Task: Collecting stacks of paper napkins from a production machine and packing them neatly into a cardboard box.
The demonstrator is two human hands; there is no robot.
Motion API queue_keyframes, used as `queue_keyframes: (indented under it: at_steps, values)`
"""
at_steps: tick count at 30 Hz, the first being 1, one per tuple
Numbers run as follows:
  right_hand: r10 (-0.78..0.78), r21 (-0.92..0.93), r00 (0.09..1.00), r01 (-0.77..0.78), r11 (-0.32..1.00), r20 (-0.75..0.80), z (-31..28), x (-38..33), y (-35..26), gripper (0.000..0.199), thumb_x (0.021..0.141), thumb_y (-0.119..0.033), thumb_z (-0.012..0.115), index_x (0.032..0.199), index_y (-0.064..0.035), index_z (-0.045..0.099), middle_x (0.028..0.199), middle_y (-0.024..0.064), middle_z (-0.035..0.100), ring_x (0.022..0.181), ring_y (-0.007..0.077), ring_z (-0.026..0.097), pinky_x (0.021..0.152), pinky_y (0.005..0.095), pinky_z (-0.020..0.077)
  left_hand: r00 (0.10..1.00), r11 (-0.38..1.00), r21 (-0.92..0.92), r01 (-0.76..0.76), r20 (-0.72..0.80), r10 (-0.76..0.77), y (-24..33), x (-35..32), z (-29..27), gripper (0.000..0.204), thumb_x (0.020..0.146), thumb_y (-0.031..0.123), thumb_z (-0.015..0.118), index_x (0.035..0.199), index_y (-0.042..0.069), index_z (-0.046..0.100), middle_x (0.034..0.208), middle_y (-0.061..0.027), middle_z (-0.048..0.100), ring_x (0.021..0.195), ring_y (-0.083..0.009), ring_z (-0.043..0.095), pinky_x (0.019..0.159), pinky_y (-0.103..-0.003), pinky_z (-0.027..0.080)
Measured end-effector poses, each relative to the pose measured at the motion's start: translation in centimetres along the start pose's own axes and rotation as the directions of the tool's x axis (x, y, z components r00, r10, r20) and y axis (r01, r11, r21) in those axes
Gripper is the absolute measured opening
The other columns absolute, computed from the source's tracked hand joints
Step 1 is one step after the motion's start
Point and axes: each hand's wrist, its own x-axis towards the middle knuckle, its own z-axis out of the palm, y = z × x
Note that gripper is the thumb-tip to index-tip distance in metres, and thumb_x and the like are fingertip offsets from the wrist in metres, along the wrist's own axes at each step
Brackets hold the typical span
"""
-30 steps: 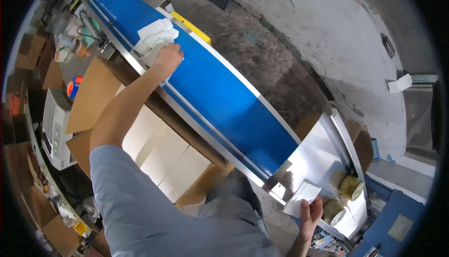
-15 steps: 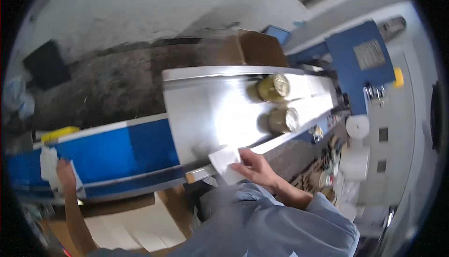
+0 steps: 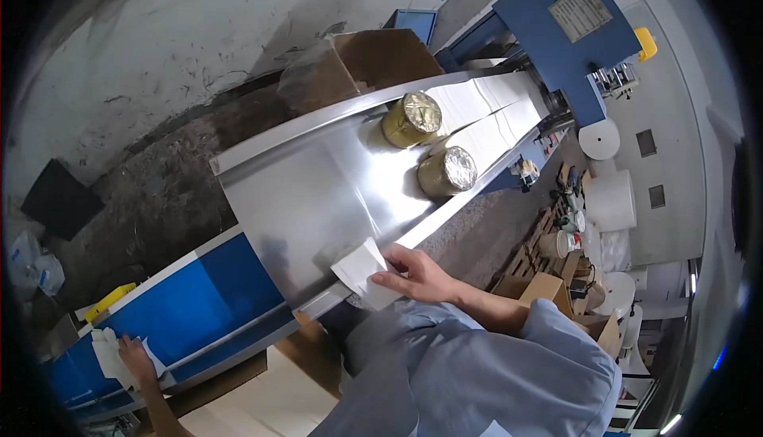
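Note:
My right hand (image 3: 413, 274) pinches a small stack of folded white paper sheets (image 3: 362, 268) between thumb and fingers, at the near edge of the shiny metal table (image 3: 298, 191). Over the blue conveyor belt (image 3: 191, 302), far to the left, my left hand (image 3: 141, 363) is closed on more white paper sheets (image 3: 110, 351), which stick out on both sides of it. Two gold, foil-topped cylinders, a far one (image 3: 412, 121) and a near one (image 3: 447, 172), stand on the metal table beside rows of white paper (image 3: 493, 111).
A blue machine (image 3: 564, 24) stands at the table's far right end. Behind the table is an open cardboard box (image 3: 385, 56). Another box holding white paper (image 3: 262, 389) sits below the belt, near me. Large white rolls (image 3: 610, 199) and wooden pallets (image 3: 528, 258) lie to the right.
The whole view has turned and shifted, so the table now slants up to the right. Both hands keep their paper, and the left one sits lower in the picture.

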Motion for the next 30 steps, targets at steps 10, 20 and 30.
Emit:
queue_keyframes:
  at_steps: [10, 20, 30]
  values:
    - [-0.15, 0.349, 0.988, 0.126, 0.928, 0.042, -1.7, -0.1, -1.3, 0.025, 0.098, -0.006, 0.069, 0.123, -0.0001, 0.065, 0.111, 0.0056, 0.071, 0.104, 0.0132, 0.064, 0.092, 0.0309, 0.0519, 0.914, 0.442, -0.887, 0.134, -0.061, -0.401, 10.4, 4.0, -23.6, 0.019, 0.1, 0.016, 0.068, 0.115, 0.004, 0.067, 0.094, -0.0021, 0.068, 0.075, -0.0086, 0.056, 0.066, -0.027, 0.047]
    - [-0.409, 0.401, 0.907, 0.34, 0.85, 0.098, -4.6, 0.9, -3.5, 0.025, 0.099, -0.007, 0.068, 0.122, -0.0014, 0.062, 0.11, 0.0036, 0.071, 0.102, 0.0094, 0.064, 0.091, 0.0268, 0.0499, 0.995, -0.535, -0.845, -0.013, 0.041, -0.09, 28.0, 6.5, -42.1, 0.024, 0.105, 0.016, 0.063, 0.117, -0.003, 0.07, 0.099, -0.0063, 0.073, 0.089, -0.0115, 0.07, 0.079, -0.027, 0.059]
    - [-0.44, 0.549, 0.898, 0.377, 0.746, -0.018, -11.6, 0.9, 1.0, 0.028, 0.1, -0.009, 0.068, 0.125, -0.0003, 0.061, 0.108, 0.0038, 0.072, 0.098, 0.0085, 0.065, 0.086, 0.0248, 0.0512, 0.987, -0.563, -0.821, 0.094, 0.002, 0.162, 39.0, 8.1, -50.0, 0.025, 0.107, 0.016, 0.059, 0.112, -0.005, 0.07, 0.097, -0.0016, 0.071, 0.088, -0.0051, 0.062, 0.079, -0.022, 0.051]
